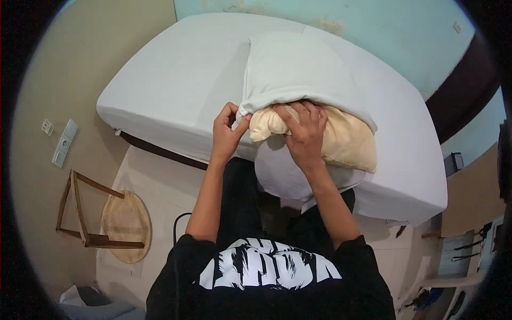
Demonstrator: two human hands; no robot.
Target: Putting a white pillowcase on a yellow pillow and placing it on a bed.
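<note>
A cream pillow (349, 140) lies partly inside a white pillowcase (298, 66) on the bed. Its near end sticks out of the case's opening, which faces me. My left hand (228, 128) pinches the left corner of the pillowcase's edge between thumb and fingers. My right hand (304, 125) grips the cream pillow near the opening, fingers bent over its top and the fingertips close to the case's hem. Below the pillow, a loose fold of white cloth (282, 170) hangs over the bed's front edge toward my legs.
The bed (165, 80) has a white fitted sheet and stands against the pale blue wall. On the left, a wooden stool (128, 226) lies tipped over on the tiled floor. Wall sockets (65, 143) are at far left. A brown board (474, 197) and shelves stand at right.
</note>
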